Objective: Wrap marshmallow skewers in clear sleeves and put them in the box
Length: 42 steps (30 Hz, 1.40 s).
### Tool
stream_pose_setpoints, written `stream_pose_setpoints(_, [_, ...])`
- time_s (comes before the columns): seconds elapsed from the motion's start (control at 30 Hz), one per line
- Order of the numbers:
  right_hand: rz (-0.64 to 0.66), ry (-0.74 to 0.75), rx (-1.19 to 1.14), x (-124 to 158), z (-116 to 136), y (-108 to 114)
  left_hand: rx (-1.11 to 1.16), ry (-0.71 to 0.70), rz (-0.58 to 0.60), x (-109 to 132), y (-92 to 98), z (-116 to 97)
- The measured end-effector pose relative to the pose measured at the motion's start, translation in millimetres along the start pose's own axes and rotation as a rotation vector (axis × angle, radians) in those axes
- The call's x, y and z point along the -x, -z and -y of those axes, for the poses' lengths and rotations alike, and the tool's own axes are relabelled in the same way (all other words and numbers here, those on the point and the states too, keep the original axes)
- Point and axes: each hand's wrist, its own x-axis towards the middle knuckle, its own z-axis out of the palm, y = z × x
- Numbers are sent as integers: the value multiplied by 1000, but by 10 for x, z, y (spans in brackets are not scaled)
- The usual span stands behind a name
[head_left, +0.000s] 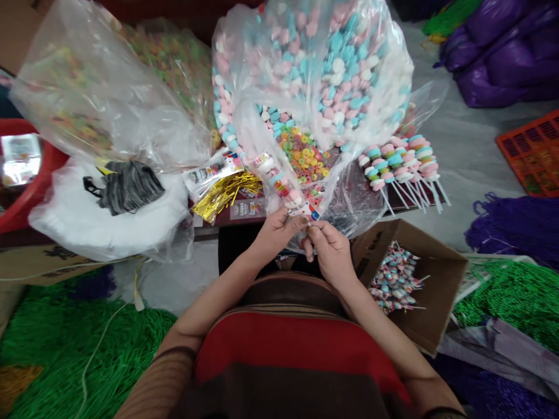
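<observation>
A candy skewer in a printed clear wrapper points away from me, its near end between my hands. My left hand pinches the wrapper's near end from the left. My right hand is closed at the same end, its thumb and fingertips together at the stick. Gold twist ties lie to the left, beside a stack of printed wrappers. Beyond the skewer, ring candies sit in an open plastic bag. Several unwrapped marshmallow skewers lie at the table's right end, sticks toward me.
Large bags of marshmallows and ring candies stand at the back. A cardboard box with wrapped skewers is at lower right. A red basin is at left, near a striped dark cloth.
</observation>
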Motion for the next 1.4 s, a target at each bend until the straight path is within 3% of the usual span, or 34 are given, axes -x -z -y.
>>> stream_pose_setpoints(0.2, [-71,100,134,-16,-69,58,-641,-369,-76,26,190,-84])
stream_pose_setpoints(0.37, [-121,258,447,-36,-59,148,-745,-440,27,39,122,-101])
stream_pose_setpoints(0.47, [-48,291,525,-36,-54,183,-678,-387,38,51,62,-74])
stream_pose_setpoints(0.57, [-39,343,526,-22,-90,169,-501,-195,10,63,67,-36])
stream_pose_setpoints(0.63, [-84,365,509,-9,-123,148,-304,-75,-55,51,93,-22])
stream_pose_setpoints(0.73, [-119,392,494,9,-161,120,69,-21,-159,-10,105,-50])
stream_pose_setpoints(0.9, [-96,390,528,52,-182,50,430,65,-70,-58,-70,-224])
stream_pose_setpoints(1.07, [-109,360,481,87,-209,-38,488,98,-38,14,-262,-298])
stream_pose_setpoints(1.27, [-39,344,425,5,2,229,391,121,-25,44,-128,-219])
stream_pose_setpoints(1.33, [-148,348,309,-46,137,355,363,141,68,77,-96,-201])
stream_pose_setpoints(1.4, [-134,279,106,-83,267,419,384,228,286,129,-128,-182])
